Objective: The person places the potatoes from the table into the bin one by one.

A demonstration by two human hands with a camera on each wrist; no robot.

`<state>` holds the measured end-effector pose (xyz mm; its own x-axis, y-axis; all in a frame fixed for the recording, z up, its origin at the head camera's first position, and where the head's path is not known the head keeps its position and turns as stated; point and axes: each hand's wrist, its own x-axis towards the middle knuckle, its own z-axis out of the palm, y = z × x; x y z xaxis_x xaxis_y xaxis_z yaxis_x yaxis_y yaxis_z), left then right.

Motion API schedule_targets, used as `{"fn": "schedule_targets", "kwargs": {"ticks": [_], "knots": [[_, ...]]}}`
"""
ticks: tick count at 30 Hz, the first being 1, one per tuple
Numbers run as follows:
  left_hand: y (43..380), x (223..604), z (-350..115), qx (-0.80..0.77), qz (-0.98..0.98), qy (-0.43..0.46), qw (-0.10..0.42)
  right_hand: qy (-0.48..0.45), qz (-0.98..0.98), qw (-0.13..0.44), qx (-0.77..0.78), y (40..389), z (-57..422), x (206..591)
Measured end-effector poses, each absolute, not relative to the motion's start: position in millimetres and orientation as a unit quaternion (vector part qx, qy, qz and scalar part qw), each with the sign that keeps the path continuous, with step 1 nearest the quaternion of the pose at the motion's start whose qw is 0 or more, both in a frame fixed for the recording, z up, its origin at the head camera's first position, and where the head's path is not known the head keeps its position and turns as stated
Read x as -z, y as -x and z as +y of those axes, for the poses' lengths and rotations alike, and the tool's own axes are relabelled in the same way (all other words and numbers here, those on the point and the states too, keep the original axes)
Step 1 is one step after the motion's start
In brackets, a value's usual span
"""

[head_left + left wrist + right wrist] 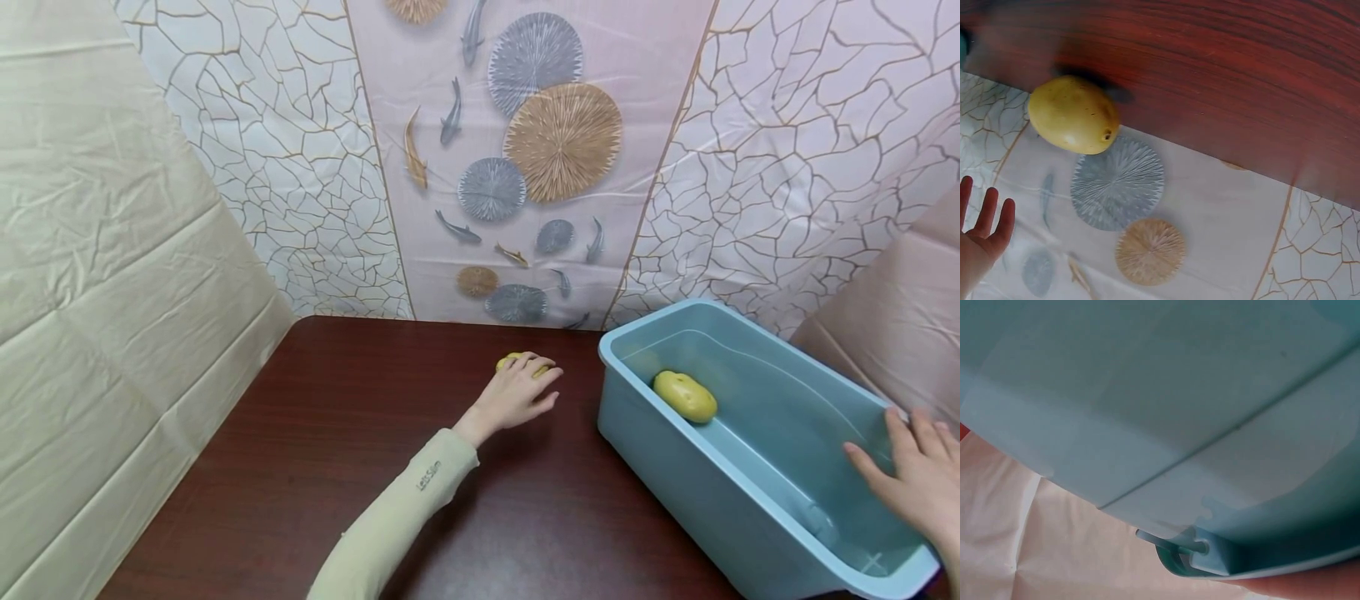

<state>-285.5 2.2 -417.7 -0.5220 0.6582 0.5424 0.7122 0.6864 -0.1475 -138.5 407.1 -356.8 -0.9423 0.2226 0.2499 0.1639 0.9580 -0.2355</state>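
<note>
In the head view my left hand [517, 393] reaches over a yellow oval fruit [506, 362] near the table's back edge and partly hides it. The left wrist view shows this mango-like fruit [1074, 115], with dark specks and a brown stem scar. The fingers [986, 215] there are spread and apart from it. At the right side of a blue plastic bin [675, 467], my right hand [918, 475] rests over the rim with straight fingers, thumb on the inner side. A second yellow fruit [685, 397] lies inside, at the bin's far end.
The dark red-brown table [315, 467] ends at a patterned backdrop [495, 275]. Pale cloth [112, 333] hangs along the left side. In the right wrist view the bin's wall [1116, 425] fills most of the frame, with a rod-like fitting [1200, 549] near its rim.
</note>
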Motion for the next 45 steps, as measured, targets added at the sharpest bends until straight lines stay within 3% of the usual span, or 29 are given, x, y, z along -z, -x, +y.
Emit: {"fn": "schedule_targets", "kwargs": {"ticks": [13, 32, 45], "knots": [[297, 427, -2, 0.021, -0.920, 0.329, 0.211, 0.101, -0.980, 0.135, -0.103, 137, 405, 355], [315, 440, -7, 0.013, -0.934, 0.314, 0.173, 0.099, -0.981, 0.136, -0.098, 142, 413, 361], [317, 447, -10, 0.002, -0.953, 0.288, 0.090, 0.098, -0.981, 0.136, -0.098, 138, 408, 359]]}}
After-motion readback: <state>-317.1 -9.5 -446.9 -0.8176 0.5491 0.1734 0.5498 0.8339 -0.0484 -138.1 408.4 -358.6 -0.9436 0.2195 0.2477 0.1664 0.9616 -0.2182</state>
